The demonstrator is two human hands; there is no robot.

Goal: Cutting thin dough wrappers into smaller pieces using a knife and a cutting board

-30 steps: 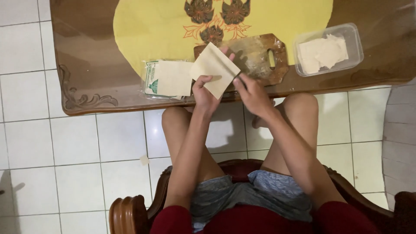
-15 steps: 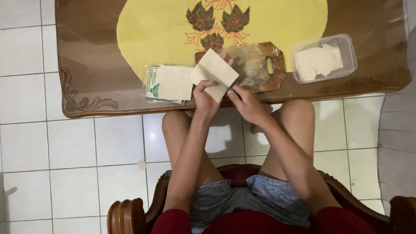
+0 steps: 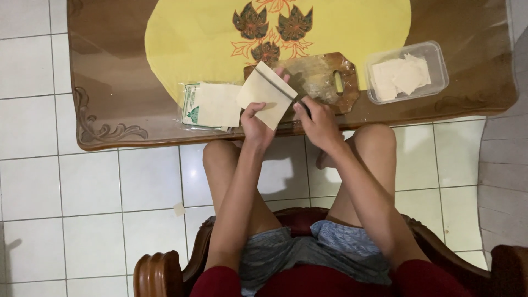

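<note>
While hands grip it, thin pale square sheet, slim dark blade

**What the bench carries**

The bench is brown wood with a carved edge, and it stands on a white tiled floor. A yellow cloth with a dark leaf pattern lies on it. Near the front edge are an opened packet of pale sheets, a wooden cutting board and a clear plastic container with pale pieces.
</note>
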